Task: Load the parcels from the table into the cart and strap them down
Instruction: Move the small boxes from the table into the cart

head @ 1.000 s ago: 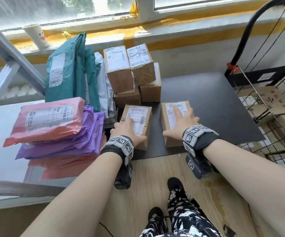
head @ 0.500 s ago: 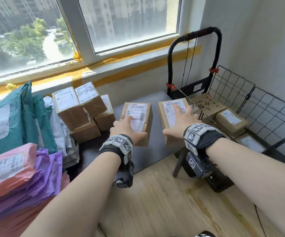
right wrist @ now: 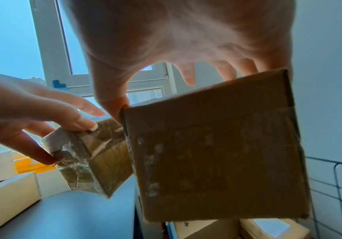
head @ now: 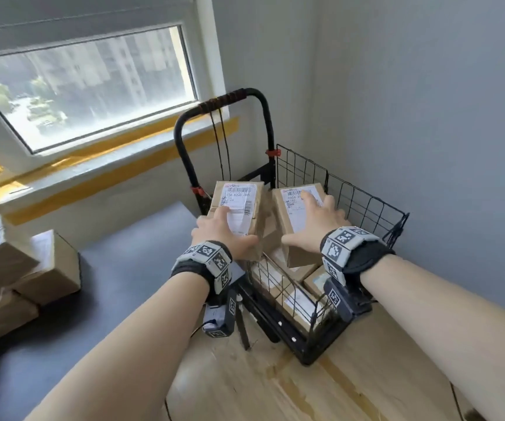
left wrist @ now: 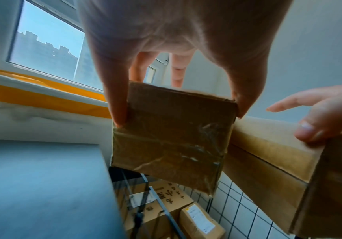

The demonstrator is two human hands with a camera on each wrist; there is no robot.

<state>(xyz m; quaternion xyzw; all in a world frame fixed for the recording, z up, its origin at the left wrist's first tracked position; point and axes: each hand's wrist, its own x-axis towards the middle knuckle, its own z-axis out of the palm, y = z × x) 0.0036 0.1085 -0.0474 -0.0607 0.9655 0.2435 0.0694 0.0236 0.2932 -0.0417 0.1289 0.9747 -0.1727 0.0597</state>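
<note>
- Head view: the left hand point(head: 225, 235) clamps one labelled box point(head: 239, 208) between thumb and fingers, while the right hand point(head: 313, 229) grips a second box point(head: 298, 220) just beside it, fingers spread across its top.
- Both boxes hang over the wire cart point(head: 366, 208), not yet set down.
- Beneath the hands, several parcels point(head: 290, 296) already lie inside the cart.
- Left of the left hand, more boxes point(head: 26, 268) wait on the dark table point(head: 123, 284), so loading looks partway done and strapping has not begun.

Matt brown cardboard parcels point(head: 239, 208) (glossy tape point(left wrist: 186, 155) over seams), black wire cart point(head: 351, 196).
</note>
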